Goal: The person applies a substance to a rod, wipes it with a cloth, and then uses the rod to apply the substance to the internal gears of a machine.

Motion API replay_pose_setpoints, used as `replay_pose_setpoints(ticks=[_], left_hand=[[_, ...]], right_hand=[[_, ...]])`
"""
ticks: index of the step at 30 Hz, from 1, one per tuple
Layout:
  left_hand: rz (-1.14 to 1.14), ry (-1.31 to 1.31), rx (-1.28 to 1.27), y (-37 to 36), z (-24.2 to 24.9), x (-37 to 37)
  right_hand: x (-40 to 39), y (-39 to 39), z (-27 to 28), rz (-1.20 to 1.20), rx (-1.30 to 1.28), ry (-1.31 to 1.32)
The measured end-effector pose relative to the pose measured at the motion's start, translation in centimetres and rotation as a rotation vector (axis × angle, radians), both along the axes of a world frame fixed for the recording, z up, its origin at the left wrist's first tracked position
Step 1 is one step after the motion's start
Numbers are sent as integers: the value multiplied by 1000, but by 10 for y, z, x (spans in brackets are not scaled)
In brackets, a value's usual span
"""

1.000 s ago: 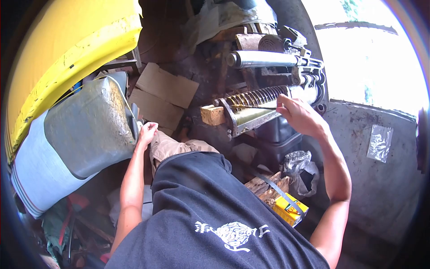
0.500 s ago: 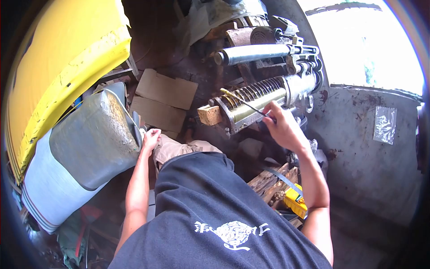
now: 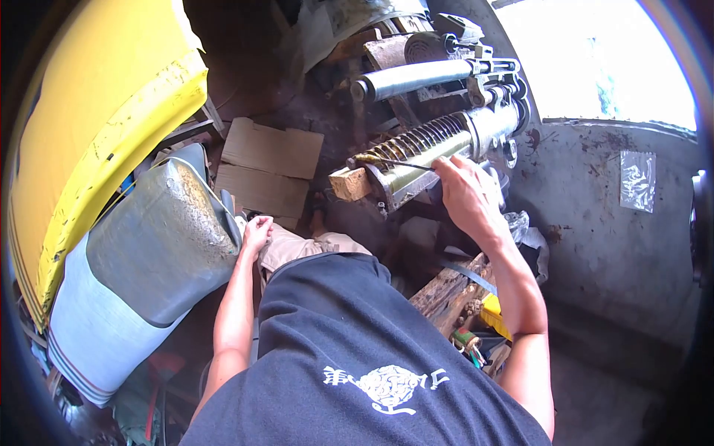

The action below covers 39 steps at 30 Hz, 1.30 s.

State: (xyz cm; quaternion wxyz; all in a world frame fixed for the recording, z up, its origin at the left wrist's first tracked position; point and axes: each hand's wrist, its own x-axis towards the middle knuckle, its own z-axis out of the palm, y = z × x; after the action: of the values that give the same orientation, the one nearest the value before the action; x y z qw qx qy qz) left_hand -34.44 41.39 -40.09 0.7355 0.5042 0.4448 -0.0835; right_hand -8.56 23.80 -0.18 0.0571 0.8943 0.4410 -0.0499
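My right hand (image 3: 467,189) grips a thin dark rod (image 3: 405,163), whose yellowish tip lies at the near left end of a metal machine (image 3: 435,160). Ring-like coils (image 3: 428,143) run along the top of that machine, beside a shiny yellowish bar. A wooden block (image 3: 349,183) sits at the machine's left end. My left hand (image 3: 257,232) is beside the beige shorts and the edge of a grey container, fingers curled together; whatever it may hold is too small to make out.
Another metal roller (image 3: 416,78) lies behind the machine. Cardboard (image 3: 269,160) is on the floor. The grey container (image 3: 167,238) and a yellow panel (image 3: 111,126) stand left. Wooden planks (image 3: 450,293) and a yellow object (image 3: 494,316) are at lower right, near the wall (image 3: 602,267).
My right hand has shifted slightly, and the rod now lies flatter, its tip lower and further left. The whole view has shifted a little. My left hand stays beside the shorts.
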Motion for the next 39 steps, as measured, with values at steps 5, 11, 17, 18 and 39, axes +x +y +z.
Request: replay_pose_setpoints(ticks=[5, 11, 17, 18, 39], left_hand=[[12, -10, -10, 0, 1, -1], [24, -31, -12, -2, -8, -1], [-13, -6, -26, -1, -1, 1], [-20, -11, -26, -1, -3, 1], [-19, -37, -31, -3, -6, 1]], right_hand=[[0, 12, 15, -94, -59, 120], [-14, 8, 4, -161, -148, 210], [-41, 19, 4, -238, -262, 100], [-42, 19, 4, -238, -244, 98], [-47, 35, -7, -301, -184, 43]])
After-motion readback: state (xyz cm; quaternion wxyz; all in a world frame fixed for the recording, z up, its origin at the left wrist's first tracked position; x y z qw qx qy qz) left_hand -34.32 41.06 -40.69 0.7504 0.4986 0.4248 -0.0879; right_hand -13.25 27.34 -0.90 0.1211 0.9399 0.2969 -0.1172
